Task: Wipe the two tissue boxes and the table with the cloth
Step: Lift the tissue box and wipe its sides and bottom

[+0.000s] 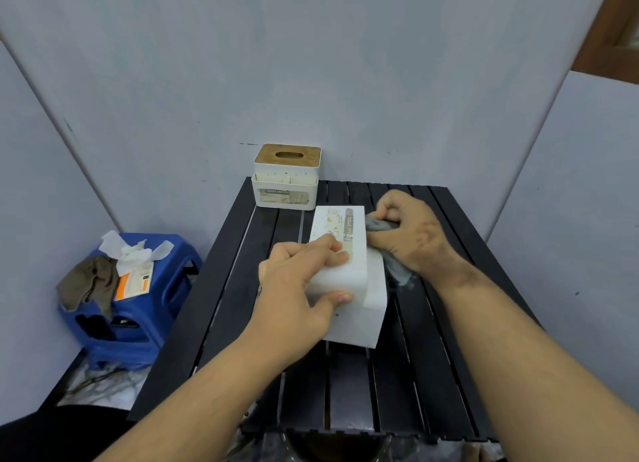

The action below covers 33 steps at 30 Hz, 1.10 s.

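A white tissue box (349, 288) lies on its side in the middle of the black slatted table (397, 385). My left hand (301, 281) grips it from the left, fingers over the top and thumb on the near face. My right hand (411, 233) holds a grey cloth (380, 224) bunched against the box's right side. The cloth's tail hangs down beside the box to the table. A second white tissue box (287, 181) with a wooden lid stands upright at the table's far left corner.
A blue plastic stool (145, 309) stands left of the table, carrying a brown rag (90, 285), crumpled tissues and an orange packet. Grey walls close in behind and on both sides.
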Motion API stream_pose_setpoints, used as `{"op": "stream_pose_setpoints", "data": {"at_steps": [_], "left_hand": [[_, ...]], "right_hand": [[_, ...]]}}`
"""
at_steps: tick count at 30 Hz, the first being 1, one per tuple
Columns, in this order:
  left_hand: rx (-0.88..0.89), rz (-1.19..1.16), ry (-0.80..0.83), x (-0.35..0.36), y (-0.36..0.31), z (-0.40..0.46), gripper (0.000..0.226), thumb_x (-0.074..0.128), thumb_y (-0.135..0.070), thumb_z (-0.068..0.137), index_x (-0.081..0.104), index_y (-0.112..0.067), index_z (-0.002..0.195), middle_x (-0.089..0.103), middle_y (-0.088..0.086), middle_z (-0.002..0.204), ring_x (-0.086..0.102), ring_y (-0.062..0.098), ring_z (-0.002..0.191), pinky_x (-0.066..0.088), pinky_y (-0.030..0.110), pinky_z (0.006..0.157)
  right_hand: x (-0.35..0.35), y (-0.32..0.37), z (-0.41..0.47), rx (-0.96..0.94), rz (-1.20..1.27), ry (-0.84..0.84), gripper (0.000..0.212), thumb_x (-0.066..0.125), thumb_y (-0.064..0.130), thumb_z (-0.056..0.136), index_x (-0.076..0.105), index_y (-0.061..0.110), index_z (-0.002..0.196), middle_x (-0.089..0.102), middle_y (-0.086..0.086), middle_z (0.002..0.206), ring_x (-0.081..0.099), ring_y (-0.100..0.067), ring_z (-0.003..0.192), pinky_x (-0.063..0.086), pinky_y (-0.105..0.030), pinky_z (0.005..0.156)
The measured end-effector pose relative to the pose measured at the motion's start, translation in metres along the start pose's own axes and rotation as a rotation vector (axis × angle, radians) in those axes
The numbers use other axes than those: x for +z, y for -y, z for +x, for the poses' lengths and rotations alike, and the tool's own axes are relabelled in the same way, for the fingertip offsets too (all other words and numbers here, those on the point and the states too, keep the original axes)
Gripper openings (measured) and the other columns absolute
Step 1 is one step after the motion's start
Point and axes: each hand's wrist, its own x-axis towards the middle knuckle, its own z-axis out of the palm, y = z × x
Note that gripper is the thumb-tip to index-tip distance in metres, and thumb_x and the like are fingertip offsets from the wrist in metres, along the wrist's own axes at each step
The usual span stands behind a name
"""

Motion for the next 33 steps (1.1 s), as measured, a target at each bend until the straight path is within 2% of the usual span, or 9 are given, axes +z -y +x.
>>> {"op": "stream_pose_setpoints", "data": {"at_steps": [3, 7, 10, 16, 19, 21, 26, 30, 33], "left_hand": [[-0.003, 0.014, -0.013, -0.002, 0.0, 0.0, 0.06, 0.089, -0.017, 0.077, 0.06, -0.06, 0.108, 0.056, -0.018, 0.134, 0.04, 0.018, 0.123, 0.019, -0.004, 0.095], [-0.016, 0.031, -0.006, -0.001, -0.003, 0.0, 0.059, 0.088, -0.019, 0.077, 0.06, -0.061, 0.107, 0.058, -0.021, 0.134, 0.04, 0.018, 0.123, 0.016, -0.005, 0.094], [-0.006, 0.021, -0.012, -0.001, -0.003, 0.0, 0.061, 0.089, -0.016, 0.076, 0.06, -0.06, 0.107, 0.059, -0.019, 0.134, 0.043, 0.02, 0.124, 0.016, -0.005, 0.094], [-0.034, 0.025, -0.001, -0.002, -0.005, 0.0, 0.058, 0.088, -0.017, 0.077, 0.06, -0.06, 0.105, 0.056, -0.02, 0.134, 0.038, 0.016, 0.123, 0.017, -0.005, 0.093], [-0.031, 0.041, 0.0, -0.002, -0.008, 0.0, 0.057, 0.088, -0.019, 0.077, 0.059, -0.062, 0.103, 0.053, -0.03, 0.131, 0.032, 0.0, 0.123, 0.022, 0.006, 0.099], [-0.051, 0.025, 0.001, -0.002, -0.009, 0.0, 0.057, 0.087, -0.017, 0.077, 0.06, -0.061, 0.102, 0.053, -0.03, 0.131, 0.034, 0.005, 0.122, 0.022, 0.004, 0.097], [-0.113, -0.031, 0.009, -0.001, -0.011, 0.0, 0.058, 0.086, -0.012, 0.078, 0.062, -0.059, 0.102, 0.049, -0.028, 0.129, 0.037, 0.012, 0.121, 0.023, -0.001, 0.094], [-0.127, -0.019, 0.004, -0.003, -0.014, 0.0, 0.056, 0.088, -0.016, 0.078, 0.061, -0.059, 0.101, 0.047, -0.026, 0.125, 0.037, 0.015, 0.119, 0.027, 0.007, 0.095], [-0.111, 0.021, -0.012, -0.002, -0.016, -0.001, 0.056, 0.088, -0.017, 0.078, 0.06, -0.06, 0.101, 0.049, -0.029, 0.127, 0.034, 0.01, 0.116, 0.022, -0.002, 0.092]], "right_hand": [[0.016, 0.007, 0.002, -0.028, -0.038, 0.039, 0.031, 0.081, 0.001, 0.071, 0.052, 0.007, 0.08, 0.067, -0.006, 0.069, 0.054, -0.008, 0.057, 0.048, -0.024, 0.055], [-0.016, -0.003, 0.004, 0.029, -0.039, 0.037, 0.035, 0.086, 0.011, 0.071, 0.053, 0.02, 0.076, 0.074, -0.014, 0.083, 0.072, -0.03, 0.076, 0.061, -0.042, 0.077], [-0.031, -0.009, 0.003, 0.028, -0.017, 0.0, 0.035, 0.084, 0.007, 0.073, 0.053, 0.022, 0.075, 0.074, -0.018, 0.086, 0.074, -0.031, 0.084, 0.059, -0.049, 0.085], [0.001, 0.004, -0.009, -0.037, -0.063, 0.072, 0.033, 0.084, 0.006, 0.071, 0.053, 0.014, 0.079, 0.073, -0.007, 0.079, 0.066, -0.01, 0.071, 0.056, -0.028, 0.066], [-0.02, -0.002, -0.01, 0.02, 0.0, 0.105, 0.036, 0.085, 0.003, 0.072, 0.051, 0.012, 0.081, 0.077, -0.007, 0.088, 0.074, -0.018, 0.087, 0.059, -0.034, 0.081], [-0.034, -0.006, -0.011, 0.053, 0.068, 0.085, 0.036, 0.083, -0.002, 0.072, 0.05, 0.011, 0.081, 0.077, -0.01, 0.09, 0.075, -0.026, 0.089, 0.059, -0.038, 0.083], [-0.005, 0.002, -0.011, -0.01, 0.039, 0.072, 0.034, 0.084, -0.002, 0.07, 0.053, 0.009, 0.078, 0.075, -0.009, 0.081, 0.071, -0.017, 0.074, 0.058, -0.034, 0.07], [0.008, 0.007, -0.004, -0.017, 0.021, 0.051, 0.036, 0.085, 0.003, 0.068, 0.051, 0.006, 0.081, 0.071, -0.021, 0.08, 0.061, -0.018, 0.068, 0.056, -0.043, 0.067], [-0.005, 0.001, -0.002, 0.004, 0.041, -0.014, 0.038, 0.086, 0.004, 0.07, 0.05, 0.005, 0.083, 0.074, -0.008, 0.078, 0.07, -0.014, 0.07, 0.058, -0.03, 0.064]]}}
